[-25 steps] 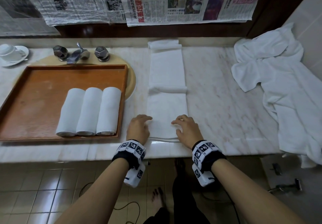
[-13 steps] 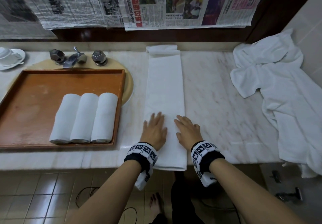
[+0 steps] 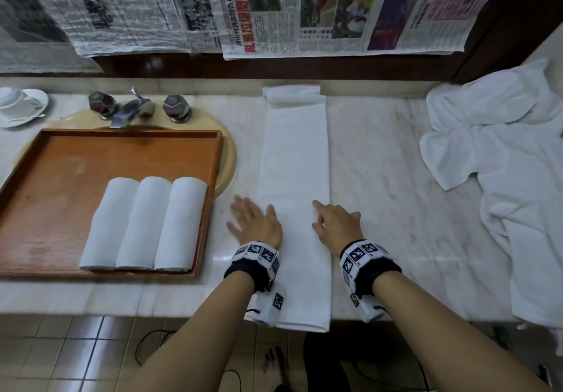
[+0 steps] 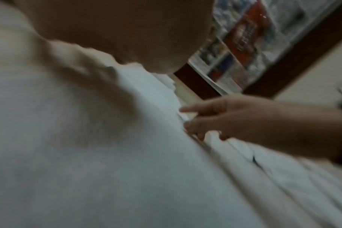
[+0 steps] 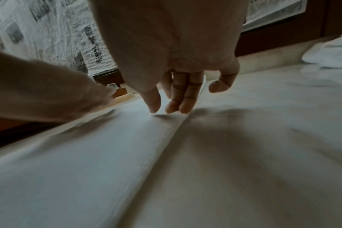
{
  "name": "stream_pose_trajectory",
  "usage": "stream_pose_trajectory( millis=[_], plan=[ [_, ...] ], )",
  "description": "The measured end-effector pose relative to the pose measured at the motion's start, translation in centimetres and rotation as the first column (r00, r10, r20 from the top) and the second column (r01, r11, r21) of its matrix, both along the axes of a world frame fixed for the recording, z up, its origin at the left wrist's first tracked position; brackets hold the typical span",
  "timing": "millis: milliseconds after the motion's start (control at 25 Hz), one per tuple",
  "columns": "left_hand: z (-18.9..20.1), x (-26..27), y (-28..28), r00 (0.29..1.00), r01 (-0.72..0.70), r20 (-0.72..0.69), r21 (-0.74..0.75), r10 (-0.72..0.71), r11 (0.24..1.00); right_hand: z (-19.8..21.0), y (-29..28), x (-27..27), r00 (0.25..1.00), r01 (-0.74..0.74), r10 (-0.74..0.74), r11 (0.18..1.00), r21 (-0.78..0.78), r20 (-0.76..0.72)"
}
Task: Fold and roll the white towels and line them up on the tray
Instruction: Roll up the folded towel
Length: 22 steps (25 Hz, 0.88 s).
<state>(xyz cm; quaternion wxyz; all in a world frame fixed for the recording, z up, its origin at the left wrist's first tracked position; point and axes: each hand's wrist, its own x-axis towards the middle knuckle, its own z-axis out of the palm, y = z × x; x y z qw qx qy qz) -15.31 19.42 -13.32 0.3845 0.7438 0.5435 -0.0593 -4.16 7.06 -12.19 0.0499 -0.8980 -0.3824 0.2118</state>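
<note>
Folded towel [image 3: 297, 178]: lies as a long strip on the marble counter [image 3: 396, 178]; near end overhangs the front edge, far end doubled at the back wall.
Long axis: runs straight away from the person, so a roll would likely start at the near end.
Left hand [image 3: 254, 222]: flat, fingers spread, at the strip's left edge.
Right hand [image 3: 335, 224]: fingers extended, gripping nothing, fingertips at the right edge.
Nearness: both hands level, one per side.
Tray [image 3: 122, 135]: left of the strip, holding three rolled towels [image 3: 143, 224] side by side.
</note>
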Motion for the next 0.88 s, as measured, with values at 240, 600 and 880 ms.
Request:
stream_pose_trajectory(
  millis=[240, 600, 880],
  plan=[
    [-1.5, 1.0, 2.9, 0.977, 0.212, -0.031, 0.028, -0.211, 0.977, -0.2, 2.0, 1.3, 0.999, -0.051, 0.052, 0.984, -0.171, 0.003],
    [-0.6, 5.2, 5.4, 0.937, 0.346, -0.067, 0.031, -0.344, 0.938, -0.2, 3.4, 3.2, 0.986, -0.119, 0.094, 0.975, -0.186, -0.139],
    [-0.6, 6.7, 5.0, 0.744, 0.663, -0.168, 0.070, -0.646, 0.745, -0.2, 4.3, 4.5, 0.985, -0.117, 0.082, 0.962, -0.247, -0.151]
  ],
)
